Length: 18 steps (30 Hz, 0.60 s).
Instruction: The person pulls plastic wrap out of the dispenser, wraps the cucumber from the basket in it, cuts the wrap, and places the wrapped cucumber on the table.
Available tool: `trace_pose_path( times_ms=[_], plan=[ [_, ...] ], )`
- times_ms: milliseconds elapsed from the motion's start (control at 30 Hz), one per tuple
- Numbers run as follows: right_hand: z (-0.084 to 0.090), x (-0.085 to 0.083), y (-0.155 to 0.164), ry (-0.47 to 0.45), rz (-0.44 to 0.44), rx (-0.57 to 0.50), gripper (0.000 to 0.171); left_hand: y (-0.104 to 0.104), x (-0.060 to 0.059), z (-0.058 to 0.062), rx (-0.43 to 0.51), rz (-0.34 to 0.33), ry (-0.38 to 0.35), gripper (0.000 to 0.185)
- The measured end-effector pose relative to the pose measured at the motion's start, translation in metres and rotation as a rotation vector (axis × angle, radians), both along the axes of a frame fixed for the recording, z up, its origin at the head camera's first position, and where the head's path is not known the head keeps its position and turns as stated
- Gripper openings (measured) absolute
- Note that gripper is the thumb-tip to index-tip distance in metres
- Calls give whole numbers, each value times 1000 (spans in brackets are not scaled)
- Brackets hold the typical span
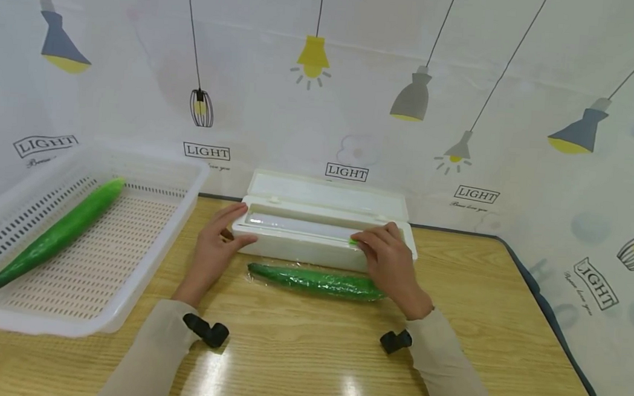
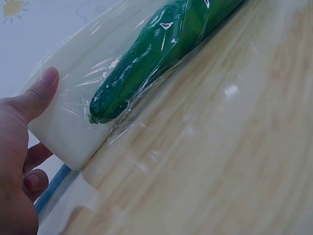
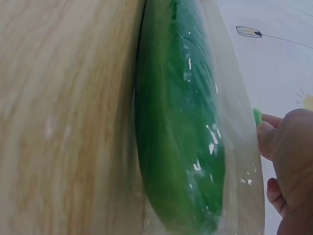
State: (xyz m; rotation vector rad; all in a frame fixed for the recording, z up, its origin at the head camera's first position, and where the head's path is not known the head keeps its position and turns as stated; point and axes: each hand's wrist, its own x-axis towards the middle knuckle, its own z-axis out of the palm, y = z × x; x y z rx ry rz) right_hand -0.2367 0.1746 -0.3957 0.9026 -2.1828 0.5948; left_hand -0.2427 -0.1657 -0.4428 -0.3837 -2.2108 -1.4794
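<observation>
Left of the box (image 1: 297, 250) stands a basket (image 1: 156, 261), a bare cucumber (image 1: 58, 237) lying slantwise in it. At the box's left end the left hand (image 1: 213, 243) grips it, thumb on the front wall; a roll (image 1: 299, 225) lies inside the box, the lid (image 1: 328, 194) is open along its back, and a wrapped cucumber (image 1: 312, 280) lies on the table (image 1: 275, 341) just in front. Towards the box's right end, the right hand (image 1: 392, 260) pinches a green slider (image 1: 353, 242) at the front rim.
</observation>
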Motion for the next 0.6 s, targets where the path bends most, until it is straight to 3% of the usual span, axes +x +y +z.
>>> trace_pose_path(
  times_ms=[200, 600],
  plan=[
    [-1, -1, 7, 25, -5, 10, 18, -2, 1, 0, 5, -9, -12, 60],
    [-1, 1, 19, -28, -46, 16, 19, -2, -1, 0, -21, 1, -20, 62]
  ],
)
